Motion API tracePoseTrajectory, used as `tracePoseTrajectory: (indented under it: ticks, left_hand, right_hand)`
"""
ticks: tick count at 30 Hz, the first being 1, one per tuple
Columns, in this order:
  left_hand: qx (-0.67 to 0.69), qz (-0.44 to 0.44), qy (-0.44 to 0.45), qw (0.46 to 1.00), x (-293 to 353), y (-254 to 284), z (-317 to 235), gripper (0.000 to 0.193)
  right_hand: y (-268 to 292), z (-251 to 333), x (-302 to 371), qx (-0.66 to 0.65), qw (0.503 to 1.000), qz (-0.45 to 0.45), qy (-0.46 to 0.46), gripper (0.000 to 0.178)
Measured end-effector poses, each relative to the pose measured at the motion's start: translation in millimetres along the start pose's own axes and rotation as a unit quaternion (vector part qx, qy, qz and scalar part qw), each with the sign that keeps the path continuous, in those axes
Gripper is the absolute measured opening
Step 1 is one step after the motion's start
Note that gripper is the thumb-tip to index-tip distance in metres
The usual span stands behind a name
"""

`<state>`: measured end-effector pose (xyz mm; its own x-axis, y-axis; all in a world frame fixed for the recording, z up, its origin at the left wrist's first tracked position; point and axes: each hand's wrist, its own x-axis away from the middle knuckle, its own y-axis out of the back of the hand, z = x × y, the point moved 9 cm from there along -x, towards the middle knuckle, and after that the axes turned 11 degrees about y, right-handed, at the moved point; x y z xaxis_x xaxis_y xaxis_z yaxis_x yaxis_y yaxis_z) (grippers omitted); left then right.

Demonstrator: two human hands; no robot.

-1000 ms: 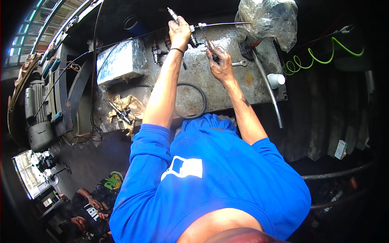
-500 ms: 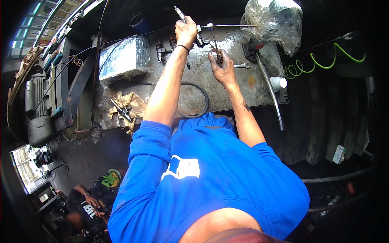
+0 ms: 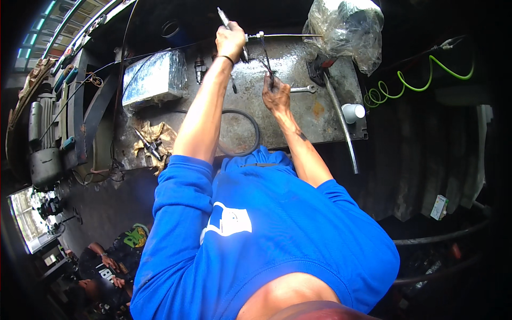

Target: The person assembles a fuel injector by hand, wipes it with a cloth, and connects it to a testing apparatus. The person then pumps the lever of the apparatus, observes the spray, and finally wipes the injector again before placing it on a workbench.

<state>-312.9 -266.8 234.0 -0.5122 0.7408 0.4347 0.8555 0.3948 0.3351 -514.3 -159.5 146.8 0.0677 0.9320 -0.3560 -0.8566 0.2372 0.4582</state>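
Observation:
My left hand (image 3: pixel 230 40) is closed around what looks like a fuel injector (image 3: pixel 223 17), whose silver end sticks out beyond the fist. Close to its right side is a small fitting (image 3: pixel 260 35) on a thin metal pipe (image 3: pixel 290 35); whether the pipe joins the injector is hidden by the hand. My right hand (image 3: pixel 276 96) has its fingers closed on a thin dark tool (image 3: pixel 266 56) that reaches up to the fitting. The tool's exact kind is unclear. Just right of this hand, an open-end wrench (image 3: pixel 304 89) lies on the metal bench (image 3: pixel 314 125).
A plastic-wrapped box (image 3: pixel 154 80) stands left, beside another injector (image 3: pixel 200 69). One more injector (image 3: pixel 149 144) lies on a cloth (image 3: pixel 162 133). Right are a bagged object (image 3: pixel 344 32), a long bar (image 3: pixel 341 122), a white cup (image 3: pixel 352 113) and a green coiled hose (image 3: pixel 410 88). A person (image 3: pixel 109 266) is lower left.
The whole view has shifted, so things sit farther left. My right hand has drawn back a little toward me from the fitting, showing more of the dark tool. My left hand keeps its grip.

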Motion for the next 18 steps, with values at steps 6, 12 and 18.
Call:
tracePoseTrajectory:
  ticks: [6, 12, 18]
  left_hand:
    - [-0.083, 0.076, 0.009, 0.994, -13.7, -18.7, -3.1, 0.057]
    - [0.026, 0.148, 0.077, 0.986, -12.5, -18.6, 15.5, 0.044]
    - [0.077, 0.168, 0.118, 0.976, -9.9, -25.7, 23.1, 0.035]
  right_hand:
    - [-18.9, -46.2, -29.7, -0.022, 0.998, -0.046, 0.043, 0.030]
    - [-24.2, -24.6, -61.0, -0.087, 0.994, -0.044, 0.043, 0.037]
    - [-21.0, -15.8, -53.1, -0.026, 0.989, -0.103, 0.100, 0.034]
